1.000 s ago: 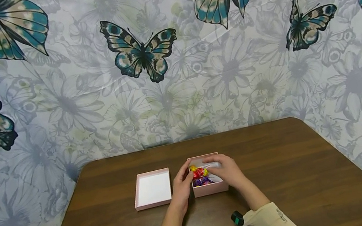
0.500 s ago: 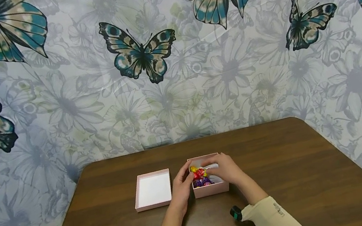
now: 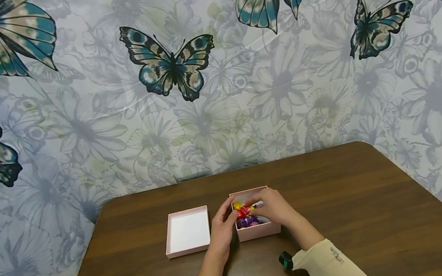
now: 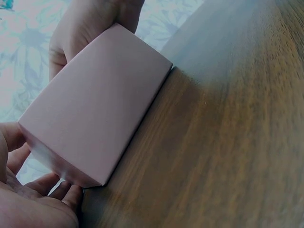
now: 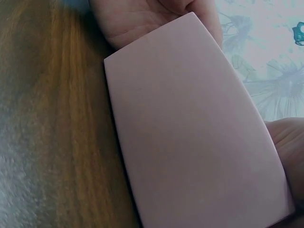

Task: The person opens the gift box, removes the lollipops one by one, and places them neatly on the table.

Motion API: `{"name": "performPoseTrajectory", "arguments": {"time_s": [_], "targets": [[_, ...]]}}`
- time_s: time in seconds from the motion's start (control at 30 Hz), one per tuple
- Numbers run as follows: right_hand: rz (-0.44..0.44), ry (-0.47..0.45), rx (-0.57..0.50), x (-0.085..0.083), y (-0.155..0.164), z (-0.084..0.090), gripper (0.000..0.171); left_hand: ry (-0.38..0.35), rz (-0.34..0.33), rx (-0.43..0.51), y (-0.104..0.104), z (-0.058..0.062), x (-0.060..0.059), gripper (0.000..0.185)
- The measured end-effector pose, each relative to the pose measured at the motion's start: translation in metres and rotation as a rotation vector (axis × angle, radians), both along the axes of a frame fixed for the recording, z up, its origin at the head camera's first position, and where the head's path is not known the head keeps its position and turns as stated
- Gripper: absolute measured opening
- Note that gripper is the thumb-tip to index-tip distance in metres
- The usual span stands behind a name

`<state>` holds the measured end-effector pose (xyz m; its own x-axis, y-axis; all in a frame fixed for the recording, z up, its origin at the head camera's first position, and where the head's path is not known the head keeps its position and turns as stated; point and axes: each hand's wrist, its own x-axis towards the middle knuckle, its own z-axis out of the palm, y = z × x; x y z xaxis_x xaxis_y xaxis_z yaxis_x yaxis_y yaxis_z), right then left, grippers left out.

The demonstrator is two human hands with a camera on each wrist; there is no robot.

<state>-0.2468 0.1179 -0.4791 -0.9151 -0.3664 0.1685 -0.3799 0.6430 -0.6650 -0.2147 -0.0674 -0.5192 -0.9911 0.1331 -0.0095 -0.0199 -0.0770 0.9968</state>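
Both hands meet low in the frame's centre: left hand [image 3: 224,224] cups the pink box [image 3: 258,230], right hand [image 3: 274,207] pinches a red wrapped candy [image 3: 242,211] inside.

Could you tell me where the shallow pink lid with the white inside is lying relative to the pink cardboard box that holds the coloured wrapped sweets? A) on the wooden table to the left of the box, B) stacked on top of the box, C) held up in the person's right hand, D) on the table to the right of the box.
A: the head view shows the shallow pink lid lying flat on the brown wooden table, left of the pink cardboard box between both hands.
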Motion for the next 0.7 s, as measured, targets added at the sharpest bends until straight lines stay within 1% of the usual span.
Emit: {"name": "performPoseTrajectory", "arguments": {"time_s": [0.13, 0.3, 0.43, 0.53, 0.7], "targets": [[0.006, 0.000, 0.024, 0.0001, -0.0021, -0.0012, 0.020, -0.007, 0.010, -0.004, -0.0016, -0.0011, 0.0011, 0.046], [-0.007, -0.016, 0.035, 0.0012, -0.0036, -0.0029, 0.019, -0.015, 0.019, -0.018, -0.0022, -0.0013, 0.0042, 0.046], [-0.019, 0.005, 0.047, 0.0013, -0.0023, -0.0022, 0.018, -0.001, 0.011, -0.010, -0.0007, -0.0010, 0.0026, 0.046], [-0.027, 0.011, 0.039, 0.0014, -0.0018, -0.0005, 0.018, 0.011, 0.010, -0.001, 0.0004, -0.0006, 0.0012, 0.046], [-0.042, -0.019, 0.021, 0.0016, -0.0022, 0.0006, 0.017, 0.011, 0.016, -0.003, 0.0010, 0.0007, 0.0015, 0.046]]}}
